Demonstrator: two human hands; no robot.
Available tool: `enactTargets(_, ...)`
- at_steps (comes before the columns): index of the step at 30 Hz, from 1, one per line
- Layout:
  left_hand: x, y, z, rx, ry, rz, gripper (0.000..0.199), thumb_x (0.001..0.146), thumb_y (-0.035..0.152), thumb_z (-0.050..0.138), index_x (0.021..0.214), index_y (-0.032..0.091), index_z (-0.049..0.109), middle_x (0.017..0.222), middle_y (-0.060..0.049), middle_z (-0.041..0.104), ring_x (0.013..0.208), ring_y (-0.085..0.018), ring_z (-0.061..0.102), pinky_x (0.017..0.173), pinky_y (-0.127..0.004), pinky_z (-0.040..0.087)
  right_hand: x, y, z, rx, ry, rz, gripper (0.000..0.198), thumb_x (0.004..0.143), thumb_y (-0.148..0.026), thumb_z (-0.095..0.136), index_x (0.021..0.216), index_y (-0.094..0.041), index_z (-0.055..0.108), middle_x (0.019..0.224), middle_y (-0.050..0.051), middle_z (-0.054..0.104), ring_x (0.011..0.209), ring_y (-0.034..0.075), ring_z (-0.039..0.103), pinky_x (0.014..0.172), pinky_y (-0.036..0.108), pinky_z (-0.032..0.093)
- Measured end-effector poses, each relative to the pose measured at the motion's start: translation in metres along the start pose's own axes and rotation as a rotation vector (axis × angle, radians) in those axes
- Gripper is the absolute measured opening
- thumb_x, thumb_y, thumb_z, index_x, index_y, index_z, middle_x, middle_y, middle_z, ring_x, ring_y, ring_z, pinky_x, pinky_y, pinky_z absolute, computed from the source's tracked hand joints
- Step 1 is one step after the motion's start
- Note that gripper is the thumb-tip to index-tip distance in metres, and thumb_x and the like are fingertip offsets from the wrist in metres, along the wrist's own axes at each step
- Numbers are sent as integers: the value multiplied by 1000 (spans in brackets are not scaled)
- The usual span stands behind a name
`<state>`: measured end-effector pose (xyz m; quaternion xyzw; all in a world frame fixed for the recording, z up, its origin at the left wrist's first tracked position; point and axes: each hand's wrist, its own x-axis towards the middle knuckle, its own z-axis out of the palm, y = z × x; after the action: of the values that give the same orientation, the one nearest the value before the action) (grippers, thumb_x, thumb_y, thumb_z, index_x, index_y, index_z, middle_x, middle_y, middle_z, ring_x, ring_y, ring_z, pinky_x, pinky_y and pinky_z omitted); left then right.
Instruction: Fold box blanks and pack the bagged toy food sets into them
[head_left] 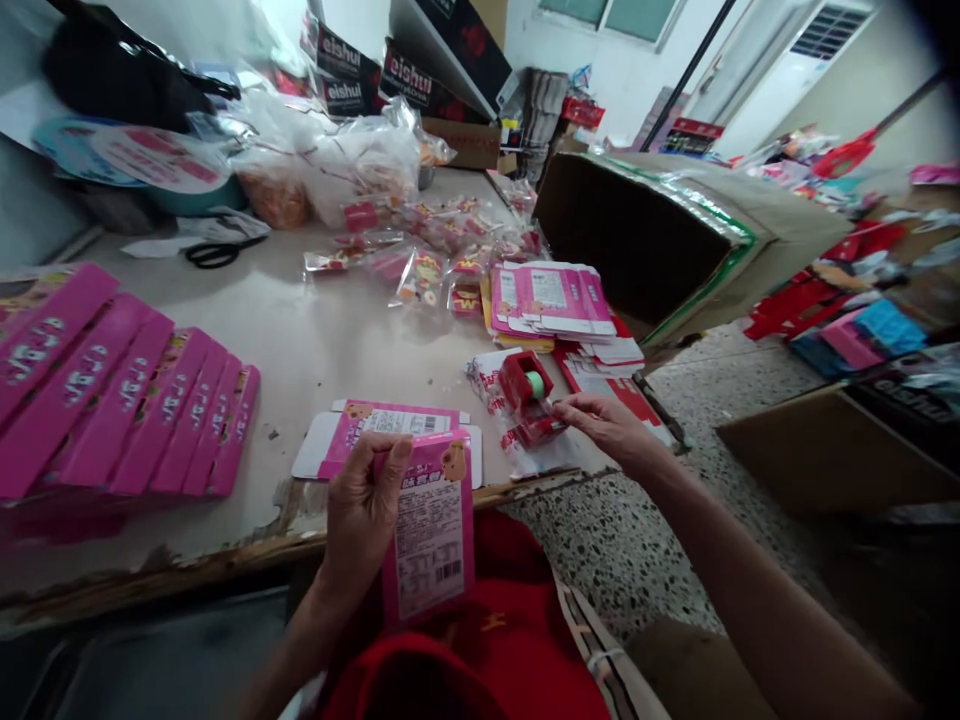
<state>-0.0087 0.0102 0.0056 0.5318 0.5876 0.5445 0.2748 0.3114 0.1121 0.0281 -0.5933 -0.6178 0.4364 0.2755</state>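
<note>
One pink box (431, 535) is grasped between the thumb and fingers of the left hand (367, 505), held to the near left of a red tape dispenser (517, 378) with its printed panel turned to view; whether anything is inside cannot be told. The right hand (609, 428) is placed at the dispenser's right edge; whether tape is pinched between its fingers cannot be told. A pale green roll (534, 385) is carried in the dispenser, which is set on a red-and-white wrapper (486, 378). To the dispenser's left, a flattened pink carton (397, 418) is laid on the worktop (277, 300). Just beyond the dispenser, flat cartons (551, 295) are stacked. Behind those, clear packets (420, 278) are scattered, red and yellow items seen through them. Farther beyond, to the left, orange-brown contents are held in a clear bag (274, 198). Far to the dispenser's left, pink boxes (150, 400) are lined up. Beyond it to the right, a large cardboard box (784, 215) is turned on its side, its interior too dark to read.
</note>
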Motion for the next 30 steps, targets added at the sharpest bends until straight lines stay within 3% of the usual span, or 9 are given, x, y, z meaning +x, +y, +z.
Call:
enactTargets(5,-15,-16,10,40,-56,-44,19,100,37,60,91,21,63,74,5,59,63,-10,49,61,-20,41,1,-7,18,247,86,30,33,67,-51,85,72,-20,77,83,5,73,81,22,63,82,36,47)
enactTargets(10,-14,-5,16,64,-144,-40,21,101,40,58,92,22,62,71,6,54,62,-10,46,59,-20,39,-26,-8,23,116,387,-162,21,72,-43,86,76,-23,80,101,5,70,105,24,61,101,40,41)
enactTargets(13,-11,-1,21,64,-213,-43,24,101,42,56,89,21,60,67,7,48,61,-10,42,59,-21,36,-52,-2,35,277,384,-45,24,75,-46,84,77,-22,78,87,3,70,86,21,62,88,37,46)
enactTargets(18,-9,8,25,-5,-304,-110,28,101,44,56,85,21,57,69,5,44,63,-11,39,59,-22,34,-64,12,56,672,316,208,38,60,-48,93,71,-19,71,70,3,69,67,18,61,71,33,49)
enactTargets(20,-11,13,26,-45,-328,-135,28,100,44,56,83,21,56,70,5,44,64,-12,39,58,-22,34,-55,19,59,664,313,198,41,59,-50,92,71,-19,69,68,2,67,64,17,60,67,33,49)
enactTargets(24,-12,20,30,-94,-352,-181,30,98,46,58,82,21,54,68,5,43,62,-12,39,56,-22,34,-42,34,52,435,363,73,37,68,-49,85,72,-19,65,67,0,64,63,16,54,63,31,43)
enactTargets(27,-8,15,35,-151,-384,-235,31,98,48,58,83,21,51,67,5,43,61,-11,40,55,-21,33,-55,32,39,335,222,14,33,76,-44,81,86,-19,64,67,-2,60,63,15,51,61,29,40)
enactTargets(30,-3,4,43,-251,-424,-280,35,96,53,59,83,21,50,67,6,44,59,-11,41,54,-20,35,-78,8,30,296,-124,-129,40,93,-37,68,127,-22,52,73,-5,56,66,14,51,65,28,41)
